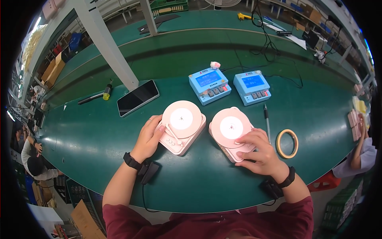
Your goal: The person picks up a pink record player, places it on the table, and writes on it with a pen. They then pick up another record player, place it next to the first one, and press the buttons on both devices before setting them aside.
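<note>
Two pink miniature record players lie side by side on the green table, each with a round pink platter and a white centre label. My left hand is closed on the left edge of the left record player, its thumb on top near the tonearm and its fingers along the side. The small round knobs of that player face me. At the right record player, my right hand grips the near right corner between thumb and fingers. Those fingers cover its tonearm area.
Behind the players stand two blue box-shaped testers with screens, the left one and the right one. A smartphone and a screwdriver-like tool lie left. To the right are a pen and a tape roll. Other people sit at both sides.
</note>
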Demonstrator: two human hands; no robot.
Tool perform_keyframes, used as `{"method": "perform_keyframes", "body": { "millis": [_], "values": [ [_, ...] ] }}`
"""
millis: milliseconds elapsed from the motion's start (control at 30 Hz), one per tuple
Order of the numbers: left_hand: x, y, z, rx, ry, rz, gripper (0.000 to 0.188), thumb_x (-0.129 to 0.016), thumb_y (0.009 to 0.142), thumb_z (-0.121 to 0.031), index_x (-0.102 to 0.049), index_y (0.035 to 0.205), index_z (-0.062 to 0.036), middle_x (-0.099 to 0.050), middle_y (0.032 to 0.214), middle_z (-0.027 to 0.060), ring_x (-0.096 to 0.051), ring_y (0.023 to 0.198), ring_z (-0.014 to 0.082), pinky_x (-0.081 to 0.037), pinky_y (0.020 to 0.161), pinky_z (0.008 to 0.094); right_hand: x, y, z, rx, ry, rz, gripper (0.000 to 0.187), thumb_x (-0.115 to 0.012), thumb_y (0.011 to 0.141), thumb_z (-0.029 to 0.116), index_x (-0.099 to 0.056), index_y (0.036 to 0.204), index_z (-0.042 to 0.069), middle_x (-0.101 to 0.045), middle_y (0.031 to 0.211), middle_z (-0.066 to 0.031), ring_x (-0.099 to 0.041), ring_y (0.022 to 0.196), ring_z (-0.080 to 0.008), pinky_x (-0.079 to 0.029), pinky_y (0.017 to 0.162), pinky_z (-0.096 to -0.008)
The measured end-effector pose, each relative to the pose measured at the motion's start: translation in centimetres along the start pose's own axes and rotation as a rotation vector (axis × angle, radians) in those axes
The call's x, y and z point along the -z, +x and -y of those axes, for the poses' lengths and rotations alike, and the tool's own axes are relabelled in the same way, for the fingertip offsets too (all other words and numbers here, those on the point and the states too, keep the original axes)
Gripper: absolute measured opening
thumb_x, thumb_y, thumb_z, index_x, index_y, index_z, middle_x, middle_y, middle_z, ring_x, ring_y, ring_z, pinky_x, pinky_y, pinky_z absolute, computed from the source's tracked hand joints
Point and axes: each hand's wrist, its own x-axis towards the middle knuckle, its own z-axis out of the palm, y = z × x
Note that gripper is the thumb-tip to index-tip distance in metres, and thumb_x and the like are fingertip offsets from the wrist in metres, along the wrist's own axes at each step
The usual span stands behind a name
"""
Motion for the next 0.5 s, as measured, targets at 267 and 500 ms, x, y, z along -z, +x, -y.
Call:
{"method": "perform_keyframes", "body": {
  "millis": [267, 500],
  "values": [
    [0.01, -0.04, -0.03, -0.006, 0.0, 0.0, 0.041, -0.047, 0.098, -0.024, -0.053, 0.125, 0.0048, -0.056, 0.116, 0.0172, -0.055, 0.107, 0.0301, -0.042, 0.096, 0.0347, -0.11, -0.02, -0.13, 0.003, 0.0, -0.003, 0.031, -0.088, 0.061, 0.018, -0.073, 0.087, 0.013, -0.065, 0.115, -0.0108, -0.057, 0.11, -0.0304, -0.038, 0.102, -0.0549],
    [0.07, 0.02, 0.05, -0.015, 0.002, 0.011, 0.041, -0.046, 0.098, -0.024, -0.053, 0.126, 0.0048, -0.056, 0.116, 0.0172, -0.054, 0.108, 0.0301, -0.042, 0.096, 0.0347, -0.02, 0.06, -0.26, 0.003, 0.006, -0.007, 0.032, -0.088, 0.061, 0.019, -0.072, 0.088, 0.011, -0.065, 0.115, -0.0105, -0.057, 0.11, -0.0305, -0.039, 0.101, -0.0527]
  ]
}}
